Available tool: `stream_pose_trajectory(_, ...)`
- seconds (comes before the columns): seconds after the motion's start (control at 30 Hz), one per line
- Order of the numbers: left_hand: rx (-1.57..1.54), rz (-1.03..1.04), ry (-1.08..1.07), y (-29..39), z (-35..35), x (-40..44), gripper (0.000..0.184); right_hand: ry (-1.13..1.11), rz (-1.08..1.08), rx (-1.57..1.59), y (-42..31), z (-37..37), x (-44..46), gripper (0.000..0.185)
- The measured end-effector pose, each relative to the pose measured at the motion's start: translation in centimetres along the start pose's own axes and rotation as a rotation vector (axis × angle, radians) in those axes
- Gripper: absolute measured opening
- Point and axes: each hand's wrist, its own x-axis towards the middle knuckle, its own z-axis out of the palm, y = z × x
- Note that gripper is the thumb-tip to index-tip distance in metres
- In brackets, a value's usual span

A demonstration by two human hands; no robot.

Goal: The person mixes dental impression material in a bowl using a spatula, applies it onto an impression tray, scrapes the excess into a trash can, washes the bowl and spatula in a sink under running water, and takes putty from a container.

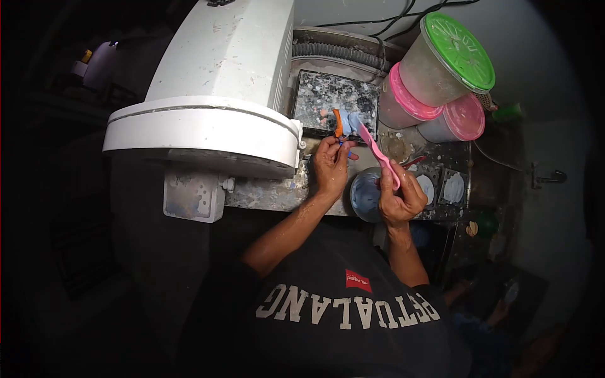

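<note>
My left hand (pixel 331 165) has its fingers closed round the lower end of a small orange and blue item (pixel 339 126) that carries pale blue material (pixel 350 122). In my right hand (pixel 402 195) is a pink spatula-like tool (pixel 377 151), its tip against the pale blue material. Both lie over the front edge of a black, speckled slab (pixel 324 94) with small pinkish smears. Just left of my right hand stands a round container (pixel 365 194), partly hidden by the fingers.
A large white machine (pixel 214 69) fills the left side. Tubs with pink lids (pixel 465 117) and a green lid (pixel 459 51) are stacked at the back right. A grey ribbed hose (pixel 340 53) runs behind the slab. White round pieces (pixel 454 188) sit at right.
</note>
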Motion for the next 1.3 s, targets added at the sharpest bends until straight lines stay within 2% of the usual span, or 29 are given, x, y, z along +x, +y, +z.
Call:
stream_pose_trajectory(0.1,-0.063,0.01,-0.023,-0.1,0.0,0.2,0.013,-0.017,-0.204,-0.078,-0.2,0.4,-0.1,0.027)
stream_pose_trajectory(0.27,-0.07,-0.017,-0.024,0.4,0.2,0.2,0.012,-0.042,-0.325,-0.14,-0.8,0.7,0.1,0.026)
stream_pose_trajectory(0.47,-0.057,-0.051,-0.037,1.1,0.5,-0.1,0.006,-0.033,-0.28,-0.093,-0.2,0.9,0.1,0.026)
stream_pose_trajectory(0.83,0.009,-0.073,-0.085,0.8,-0.4,-1.1,0.017,-0.011,-0.241,-0.095,0.6,1.0,0.4,0.03)
stream_pose_trajectory(1.03,-0.028,-0.1,-0.097,1.0,-0.8,-1.3,0.02,0.022,-0.074,-0.036,-0.1,0.3,0.8,0.024)
stream_pose_trajectory(1.23,-0.052,-0.135,-0.113,1.6,-0.9,-1.5,0.02,-0.021,-0.055,-0.012,-0.1,-0.1,0.9,0.021)
stream_pose_trajectory(1.3,-0.073,-0.163,-0.129,1.6,-1.0,-1.7,0.02,0.099,0.091,0.163,0.5,-0.1,0.2,0.021)
